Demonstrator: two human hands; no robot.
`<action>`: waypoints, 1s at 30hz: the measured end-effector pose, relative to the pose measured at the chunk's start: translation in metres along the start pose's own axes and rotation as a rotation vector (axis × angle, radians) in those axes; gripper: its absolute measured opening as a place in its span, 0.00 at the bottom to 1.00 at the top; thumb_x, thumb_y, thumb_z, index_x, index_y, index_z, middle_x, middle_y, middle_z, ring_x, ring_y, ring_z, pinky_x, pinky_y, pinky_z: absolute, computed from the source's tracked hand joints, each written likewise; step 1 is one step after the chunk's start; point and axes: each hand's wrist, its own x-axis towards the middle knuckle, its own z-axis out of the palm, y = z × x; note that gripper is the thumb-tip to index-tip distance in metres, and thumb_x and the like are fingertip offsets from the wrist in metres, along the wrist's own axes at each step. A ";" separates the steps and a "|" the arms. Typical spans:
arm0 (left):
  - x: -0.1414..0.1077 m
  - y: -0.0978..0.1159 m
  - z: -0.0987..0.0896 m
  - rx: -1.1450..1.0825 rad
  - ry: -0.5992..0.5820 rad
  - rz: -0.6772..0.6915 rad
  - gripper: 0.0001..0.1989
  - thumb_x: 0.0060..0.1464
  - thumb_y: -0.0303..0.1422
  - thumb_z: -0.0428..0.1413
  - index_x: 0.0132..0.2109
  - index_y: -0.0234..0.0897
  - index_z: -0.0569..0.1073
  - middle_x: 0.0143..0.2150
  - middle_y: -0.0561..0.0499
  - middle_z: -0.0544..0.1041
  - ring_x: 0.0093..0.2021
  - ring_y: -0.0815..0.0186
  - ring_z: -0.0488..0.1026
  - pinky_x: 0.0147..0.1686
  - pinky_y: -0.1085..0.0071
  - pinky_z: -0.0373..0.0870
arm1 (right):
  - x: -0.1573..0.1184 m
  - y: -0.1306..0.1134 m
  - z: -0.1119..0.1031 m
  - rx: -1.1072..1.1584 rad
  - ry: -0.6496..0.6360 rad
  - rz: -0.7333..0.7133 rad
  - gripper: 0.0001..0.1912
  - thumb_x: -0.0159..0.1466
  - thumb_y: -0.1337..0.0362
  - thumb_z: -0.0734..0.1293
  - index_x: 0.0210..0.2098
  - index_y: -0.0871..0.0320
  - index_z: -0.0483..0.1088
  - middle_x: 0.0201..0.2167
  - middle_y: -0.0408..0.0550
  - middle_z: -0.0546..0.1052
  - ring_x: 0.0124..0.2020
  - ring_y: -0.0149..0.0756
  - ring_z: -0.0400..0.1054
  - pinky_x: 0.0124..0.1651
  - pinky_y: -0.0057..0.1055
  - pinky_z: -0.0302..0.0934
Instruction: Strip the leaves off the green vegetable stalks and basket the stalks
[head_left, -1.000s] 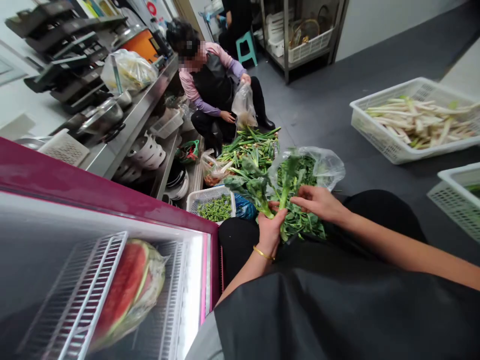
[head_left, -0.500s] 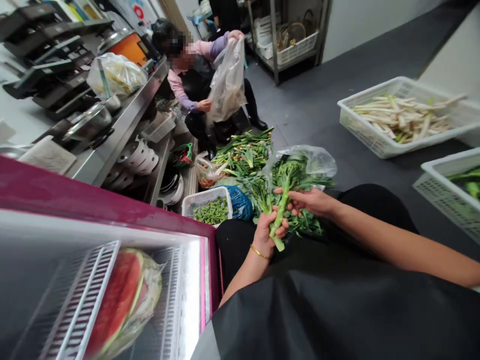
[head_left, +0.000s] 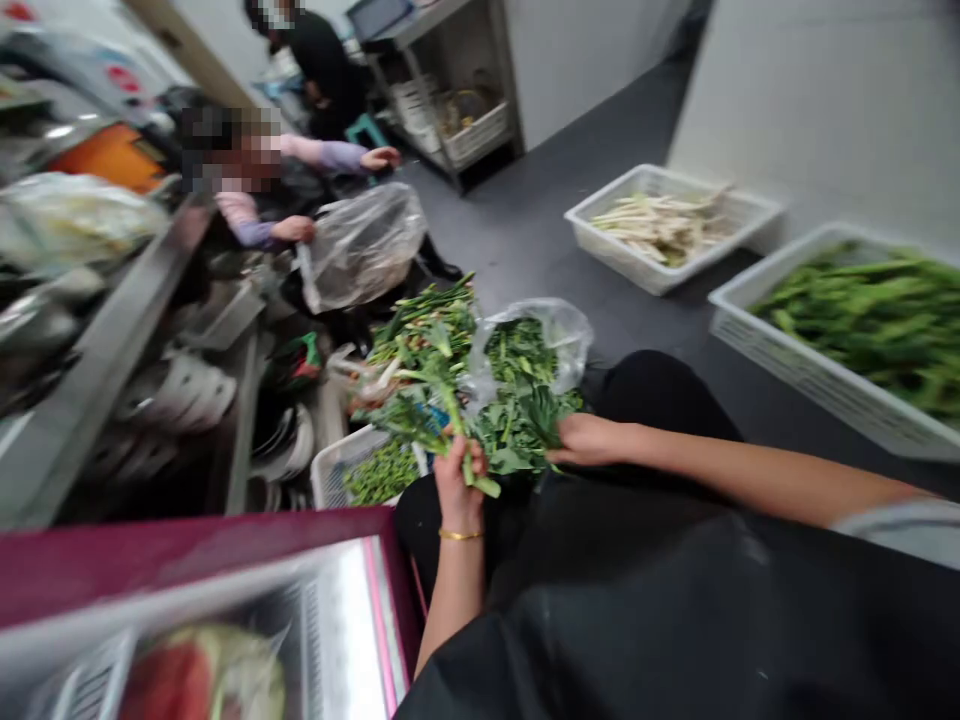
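The leafy green stalks sit in my left hand, which is wrapped tight round their pale cut ends; the ends poke out below my fingers and the leaves fan up and away to the left. A thin gold bangle rings that wrist. My right hand lies just beside, reaching into the pile of loose greens that spills from a clear plastic bag on the floor in front of my knees; the fingers are buried among the leaves, so I cannot tell whether they are pinched on anything or spread.

Beyond the bag lies a heap of long green stems on the dark floor. By my left knee stands a small white basket with chopped green bits in it. Off to my right are two bigger white baskets, well apart from my hands: the nearer basket holds green stalks, the farther basket pale whitish ones.

Past the stems another person crouches, both hands on a second, clouded plastic bag. Close under me on the left is a glass-topped freezer with a dark red rim, a cut watermelon blurred beneath the glass.
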 end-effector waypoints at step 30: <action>-0.029 -0.020 0.020 -0.215 -0.293 -0.175 0.17 0.47 0.41 0.59 0.41 0.33 0.72 0.18 0.56 0.68 0.12 0.78 0.54 0.11 0.80 0.47 | 0.017 0.020 -0.026 0.961 -0.073 0.044 0.14 0.66 0.58 0.61 0.40 0.59 0.75 0.29 0.49 0.74 0.30 0.33 0.68 0.34 0.28 0.61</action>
